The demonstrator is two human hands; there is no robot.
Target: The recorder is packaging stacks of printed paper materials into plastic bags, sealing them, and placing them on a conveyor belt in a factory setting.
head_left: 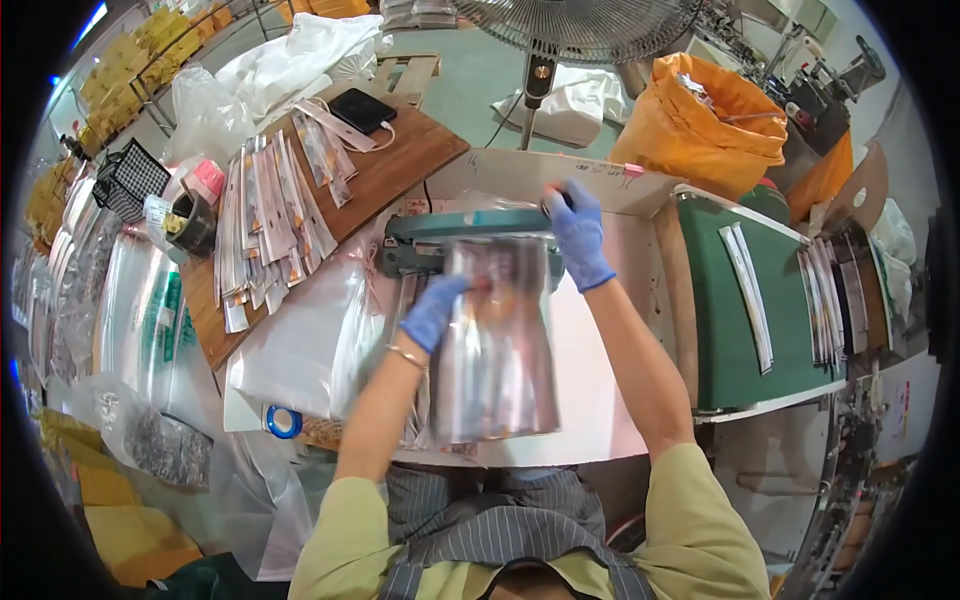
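Two blue-gloved hands work well apart over the pale tabletop [605, 400], both forearms slanting inward from the front edge. The left hand [435, 312], a bangle at its wrist, is closed on the left side of a clear packet [500, 380], its fingers pointing right; the hand and packet are blurred. The packet spans the middle of the tabletop, its upper end at the long teal machine [470, 223] and its lower end near the front edge.

The right hand [582, 240] reaches farther out, toward the far edge, its forearm stretched forward and leaning left. Its back faces up and its fingers bend toward the right end of the machine's top bar; I cannot tell whether they grip it.

Clear plastic sheets [300, 365] lie along the left edge of the tabletop, with a blue tape roll [284, 421] by the front left corner. Beyond, a brown board [415, 150] carries rows of slim packets [270, 225] along its left side and a black phone [361, 110] near its far edge. To the right, a green surface [710, 350] holds narrow white packets [746, 295] near its middle and more strips [822, 300] along its right edge.
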